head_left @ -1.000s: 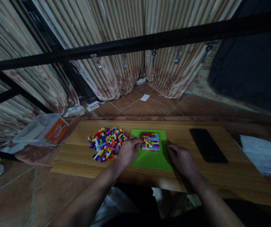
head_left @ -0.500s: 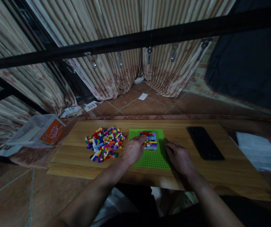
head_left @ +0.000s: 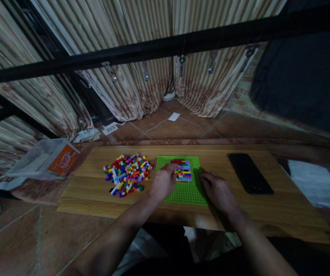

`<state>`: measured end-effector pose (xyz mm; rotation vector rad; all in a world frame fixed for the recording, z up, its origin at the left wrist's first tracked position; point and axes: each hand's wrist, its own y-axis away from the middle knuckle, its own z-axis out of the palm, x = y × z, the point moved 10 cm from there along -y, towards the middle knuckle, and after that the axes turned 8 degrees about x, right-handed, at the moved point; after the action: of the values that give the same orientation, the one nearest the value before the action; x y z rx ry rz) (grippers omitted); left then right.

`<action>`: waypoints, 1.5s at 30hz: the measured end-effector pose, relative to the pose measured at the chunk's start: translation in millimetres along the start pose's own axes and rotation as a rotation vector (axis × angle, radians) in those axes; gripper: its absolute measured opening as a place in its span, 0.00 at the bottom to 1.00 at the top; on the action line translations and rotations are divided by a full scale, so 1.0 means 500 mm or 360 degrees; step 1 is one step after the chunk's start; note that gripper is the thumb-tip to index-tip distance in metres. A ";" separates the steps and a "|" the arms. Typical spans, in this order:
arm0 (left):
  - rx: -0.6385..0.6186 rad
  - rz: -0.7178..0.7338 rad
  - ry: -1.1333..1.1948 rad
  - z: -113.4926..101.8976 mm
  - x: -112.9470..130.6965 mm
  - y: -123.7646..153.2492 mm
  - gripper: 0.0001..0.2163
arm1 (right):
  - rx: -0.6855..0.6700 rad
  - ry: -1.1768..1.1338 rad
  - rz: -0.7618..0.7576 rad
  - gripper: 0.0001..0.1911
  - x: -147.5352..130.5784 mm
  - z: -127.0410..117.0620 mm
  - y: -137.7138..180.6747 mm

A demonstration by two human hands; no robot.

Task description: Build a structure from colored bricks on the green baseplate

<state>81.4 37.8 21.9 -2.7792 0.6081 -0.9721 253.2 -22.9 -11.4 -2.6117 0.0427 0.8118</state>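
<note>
A green studded baseplate [head_left: 186,195] lies on the wooden table in front of me. On its upper part sits a block of toy bricks [head_left: 185,172] in rows of many colours. My left hand [head_left: 163,182] is closed over the left side of this block, fingertips at its edge; anything pinched there is hidden. At the baseplate's right edge rests my right hand [head_left: 218,190], its fingers curled together. What it holds, if anything, does not show. To the left of the baseplate is a spread pile of loose toy bricks [head_left: 128,172].
A black smartphone [head_left: 249,173] lies to the right on the wooden table [head_left: 90,195]. Beyond the table's left end stands a clear plastic box [head_left: 42,159] with an orange label. White paper [head_left: 316,184] lies past the right end. A dark metal bar [head_left: 142,51] crosses above.
My left hand has drawn back slightly to the left, so more of the brick block's left side shows. My right hand has stayed in nearly the same place.
</note>
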 end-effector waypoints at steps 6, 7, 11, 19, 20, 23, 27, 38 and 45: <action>0.0107 -0.0101 0.0025 -0.009 -0.018 0.001 0.15 | 0.0024 -0.0003 -0.0005 0.13 0.002 0.001 0.000; 0.0136 -0.0140 0.0029 -0.011 -0.025 -0.001 0.15 | 0.0030 -0.0006 -0.0013 0.13 0.001 0.000 0.000; 0.0203 -0.0284 0.0073 -0.016 -0.045 -0.010 0.15 | 0.0046 -0.0010 -0.0006 0.13 0.001 -0.002 0.000; 0.0168 -0.0462 0.0237 0.003 -0.068 -0.013 0.18 | 0.0046 0.0005 -0.0014 0.13 0.003 0.002 0.000; 0.0173 -0.0479 0.0251 0.005 -0.072 -0.013 0.17 | 0.0044 0.0011 -0.0013 0.13 0.004 0.002 0.000; 0.0176 -0.0520 0.0307 0.012 -0.080 -0.014 0.17 | 0.0025 0.0023 -0.0010 0.13 0.007 0.007 0.001; 0.0152 -0.0584 0.0353 0.022 -0.087 -0.013 0.16 | 0.0025 0.0058 -0.0004 0.13 0.010 0.011 0.001; 0.0391 -0.0400 0.0265 -0.034 -0.114 0.006 0.12 | 0.0071 0.0041 -0.0101 0.13 -0.001 0.004 0.009; 0.0363 -0.0282 -0.0168 -0.154 -0.213 0.025 0.13 | 0.0043 0.0074 -0.0080 0.13 0.003 0.012 0.007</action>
<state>-46.4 71.0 18.3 -2.6910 0.2232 -0.8578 250.7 -23.6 -17.7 -2.5949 0.0010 0.7284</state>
